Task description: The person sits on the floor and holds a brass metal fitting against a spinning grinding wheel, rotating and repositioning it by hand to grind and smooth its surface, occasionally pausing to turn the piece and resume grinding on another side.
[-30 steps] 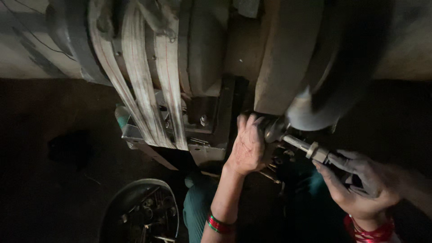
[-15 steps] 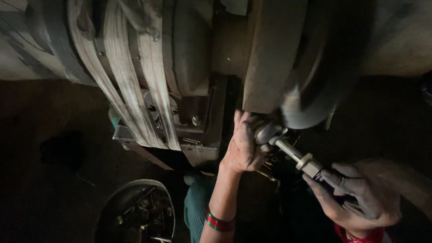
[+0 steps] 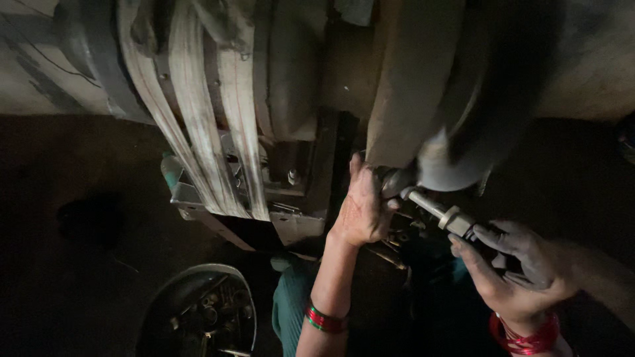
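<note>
My left hand (image 3: pixel 362 206) grips the socket end (image 3: pixel 397 180) of a metal wrench extension where it meets the underside of a big machine wheel (image 3: pixel 456 132). My right hand (image 3: pixel 519 271) is closed around the dark handle of the same tool, whose silver shaft (image 3: pixel 440 211) runs slanting between the two hands. Both wrists wear red bangles. The fastener under the socket is hidden.
Pale drive belts (image 3: pixel 198 119) run over pulleys at the upper left. A metal bracket with bolts (image 3: pixel 284 192) sits beside my left hand. A round metal bowl (image 3: pixel 198 311) of small parts lies on the dark floor at the lower left.
The view has shifted slightly; both hands and the tool sit a little lower and further left in view. My grip on socket and handle is unchanged.
</note>
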